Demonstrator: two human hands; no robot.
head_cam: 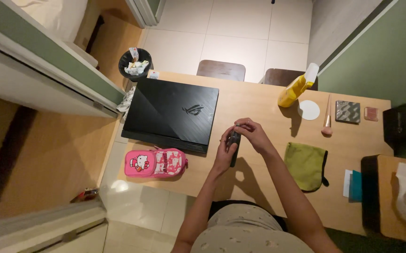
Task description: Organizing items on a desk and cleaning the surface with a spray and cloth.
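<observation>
Both my hands meet over the middle of the wooden desk (254, 100) around a small dark oblong object (234, 147). My left hand (225, 152) grips its lower part from the left. My right hand (253, 133) curls over its top end with the fingertips pinching there. What the object is cannot be told; it looks like a slim black case or device. A closed black laptop (170, 112) lies just left of my hands. A pink cartoon pouch (155, 163) lies below the laptop near the desk's front edge.
A yellow spray bottle (297, 86), a white round pad (309, 109), a pink brush (327, 119), two small palettes (348, 112), a green cloth (306, 165) and a tissue box (397, 197) sit to the right. Two chairs (221, 70) and a bin (135, 63) stand beyond the desk.
</observation>
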